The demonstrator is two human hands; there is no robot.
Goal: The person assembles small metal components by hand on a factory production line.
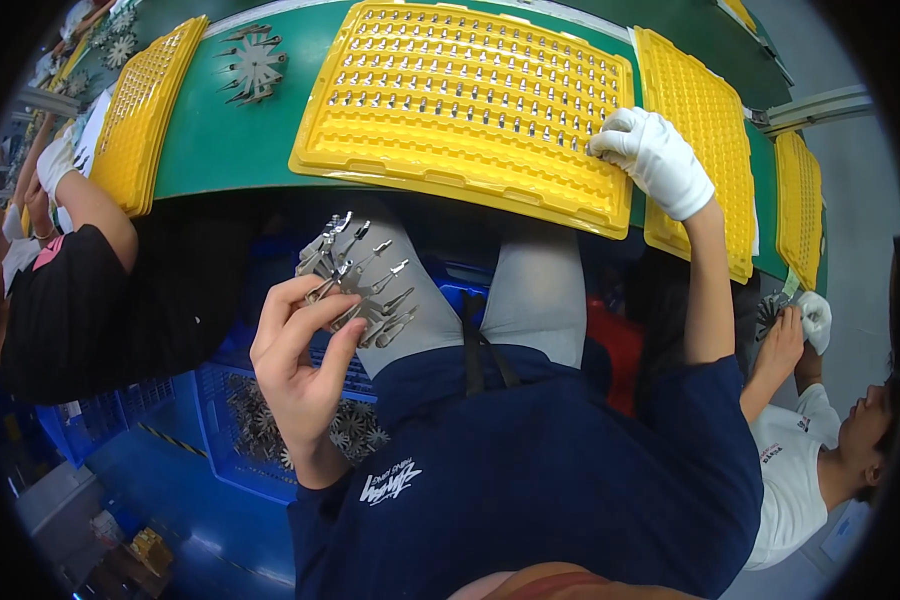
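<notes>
Several rows of small metal parts point(455, 110) are seated in the far portion of the yellow tray point(440, 152), which is placed on the green table point(205, 150). A spoked metal holder point(374, 284) is held apart from the tray by the bare left hand point(305, 360), thumb and fingers clamped on it. The gloved right hand point(658, 162) is positioned over the tray's right side, fingertips drawn together; whether a part is gripped cannot be told.

Left hand point(305, 370) pinches while right hand point(660, 165) stretches forward.
</notes>
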